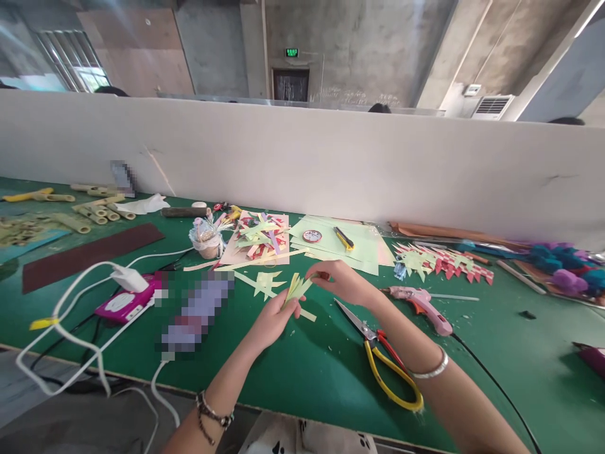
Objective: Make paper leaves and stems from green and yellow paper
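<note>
Low over the green table, my left hand [276, 318] pinches a small bundle of pale green and yellow paper strips [297, 289] that fan upward. My right hand [343, 280] has its fingers curled together at the upper end of the strips, closed on a tip. A woven pale green paper piece [267, 284] with pointed ends lies just beyond my left hand. Under my right forearm rest large scissors [371, 337] with yellow and red handles, blades parted. To their right lies a pink glue gun [420, 304].
Light green paper sheets [331, 255] carry a utility knife [343, 238] and a tape roll [312, 236]. Cut strips [262, 236] are heaped beside a jar [207, 239]. A pink power strip [130, 299] with looping white cables sits left. Red-and-white woven paper [454, 263] lies right. A white partition [302, 164] stands behind.
</note>
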The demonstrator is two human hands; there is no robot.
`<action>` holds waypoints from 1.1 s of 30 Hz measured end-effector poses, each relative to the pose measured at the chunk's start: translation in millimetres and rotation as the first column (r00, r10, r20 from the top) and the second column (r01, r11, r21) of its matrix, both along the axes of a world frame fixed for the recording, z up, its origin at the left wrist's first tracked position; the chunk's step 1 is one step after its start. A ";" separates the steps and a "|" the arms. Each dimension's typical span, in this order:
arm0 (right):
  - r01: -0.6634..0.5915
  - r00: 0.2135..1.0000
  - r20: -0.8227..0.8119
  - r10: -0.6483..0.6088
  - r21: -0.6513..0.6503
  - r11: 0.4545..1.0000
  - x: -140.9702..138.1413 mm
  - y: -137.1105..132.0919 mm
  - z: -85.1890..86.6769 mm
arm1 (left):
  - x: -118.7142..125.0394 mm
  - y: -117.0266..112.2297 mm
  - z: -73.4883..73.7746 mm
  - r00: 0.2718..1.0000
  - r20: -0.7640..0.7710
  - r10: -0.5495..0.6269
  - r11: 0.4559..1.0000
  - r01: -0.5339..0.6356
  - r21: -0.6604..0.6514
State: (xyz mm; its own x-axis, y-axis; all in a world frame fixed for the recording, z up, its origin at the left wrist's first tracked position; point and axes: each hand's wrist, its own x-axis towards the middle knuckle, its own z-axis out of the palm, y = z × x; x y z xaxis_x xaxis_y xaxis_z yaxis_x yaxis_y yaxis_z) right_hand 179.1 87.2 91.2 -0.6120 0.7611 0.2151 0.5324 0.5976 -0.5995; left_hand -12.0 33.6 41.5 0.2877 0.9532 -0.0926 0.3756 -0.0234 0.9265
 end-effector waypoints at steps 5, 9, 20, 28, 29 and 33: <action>0.147 0.988 -0.037 -0.147 -0.018 0.989 7.1 -16.2 -18.6 | -22.3 23.3 12.0 0.977 -0.207 0.047 0.994 -0.026 0.106; 0.166 0.985 -0.034 -0.170 -0.085 0.982 13.8 -37.6 -38.6 | -39.8 68.3 28.8 0.894 -0.410 0.182 0.973 -0.103 0.207; 0.293 0.956 -0.015 -0.293 0.010 0.956 27.4 -41.5 -81.3 | -64.3 192.6 29.3 0.547 -0.660 0.516 0.829 -0.125 0.545; 0.298 0.952 0.054 -0.302 0.073 0.952 26.7 -47.5 -79.1 | -72.5 217.4 -5.9 0.429 -0.779 0.456 0.854 0.034 0.519; 0.292 0.953 0.061 -0.296 0.076 0.954 25.7 -48.2 -79.1 | -73.7 218.2 -8.3 0.421 -0.786 0.453 0.857 0.039 0.515; 0.261 0.962 0.063 -0.266 0.075 0.962 22.4 -50.5 -78.3 | -74.7 216.3 -13.1 0.412 -0.804 0.428 0.849 0.120 0.514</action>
State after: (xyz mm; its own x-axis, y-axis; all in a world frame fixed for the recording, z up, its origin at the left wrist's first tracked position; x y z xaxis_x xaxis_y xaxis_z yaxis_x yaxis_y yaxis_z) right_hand 201.5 36.7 12.9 -0.4074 0.8831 0.2325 0.7167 0.4670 -0.5180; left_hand -86.7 249.9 28.4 0.1494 0.9614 0.2310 0.9888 -0.1448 -0.0371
